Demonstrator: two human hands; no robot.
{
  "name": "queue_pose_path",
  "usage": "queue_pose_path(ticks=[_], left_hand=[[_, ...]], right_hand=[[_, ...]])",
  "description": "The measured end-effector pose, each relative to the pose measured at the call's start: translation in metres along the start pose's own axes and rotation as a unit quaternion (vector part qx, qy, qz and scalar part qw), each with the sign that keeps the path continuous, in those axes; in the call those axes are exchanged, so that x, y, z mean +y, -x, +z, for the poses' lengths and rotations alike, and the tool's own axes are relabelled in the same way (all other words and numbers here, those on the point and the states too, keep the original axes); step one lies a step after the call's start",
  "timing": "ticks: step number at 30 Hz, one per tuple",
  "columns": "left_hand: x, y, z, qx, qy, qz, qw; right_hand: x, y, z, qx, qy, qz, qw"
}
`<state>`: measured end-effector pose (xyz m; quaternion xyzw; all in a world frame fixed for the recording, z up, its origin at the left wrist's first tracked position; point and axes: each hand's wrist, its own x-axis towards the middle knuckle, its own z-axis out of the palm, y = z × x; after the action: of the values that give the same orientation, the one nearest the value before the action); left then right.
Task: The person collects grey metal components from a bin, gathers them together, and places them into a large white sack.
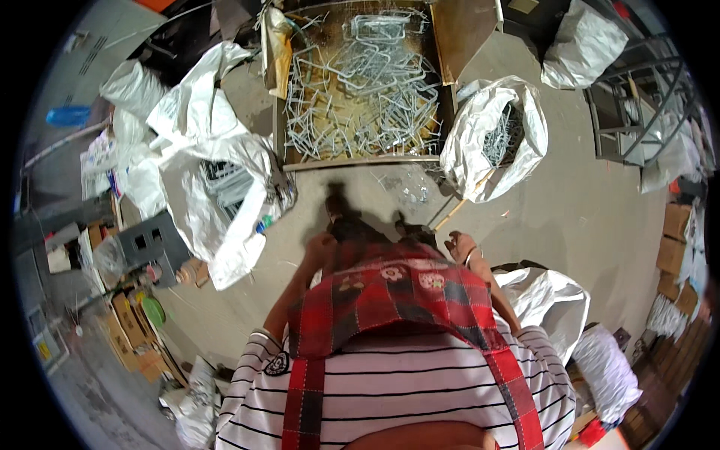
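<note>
My left hand hangs at my left side against my dark clothing, its fingers mostly hidden. On the other side, my right hand hangs with loosely curled fingers apart and nothing visible in them. Just beyond it, a thin wooden stick slants up to an open white sack of small metal pieces. Ahead of me stands a shallow metal bin with a pile of bent metal wire pieces. A red plaid apron covers my front.
An open white sack with dark and grey pieces stands at left. Behind my right arm lies another white sack. A metal rack is at far right, and cardboard boxes are at lower left. Scraps lie on the floor before the bin.
</note>
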<state>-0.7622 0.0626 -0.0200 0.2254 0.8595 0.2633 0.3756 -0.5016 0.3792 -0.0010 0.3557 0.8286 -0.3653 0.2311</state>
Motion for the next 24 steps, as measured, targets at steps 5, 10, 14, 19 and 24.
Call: queue_pose_path(ticks=[5, 10, 14, 19, 24], left_hand=[[0.002, -0.021, -0.037, -0.092, 0.026, -0.035, 0.995], [-0.032, -0.029, -0.069, -0.139, -0.058, -0.078, 0.986], [-0.027, -0.052, -0.068, -0.165, -0.090, -0.096, 0.977], [-0.023, -0.056, -0.011, -0.218, -0.047, -0.042, 0.974], [-0.023, -0.053, 0.052, -0.339, -0.008, -0.032, 0.940]], right_hand=[[-0.031, 0.005, 0.053, -0.008, -0.054, 0.022, 0.998], [-0.063, -0.003, 0.066, 0.029, -0.135, 0.031, 0.990], [-0.050, -0.022, 0.073, 0.016, -0.141, 0.074, 0.987], [-0.009, -0.088, 0.066, -0.056, -0.100, 0.051, 0.992], [0.035, -0.164, 0.071, -0.064, -0.118, 0.085, 0.987]])
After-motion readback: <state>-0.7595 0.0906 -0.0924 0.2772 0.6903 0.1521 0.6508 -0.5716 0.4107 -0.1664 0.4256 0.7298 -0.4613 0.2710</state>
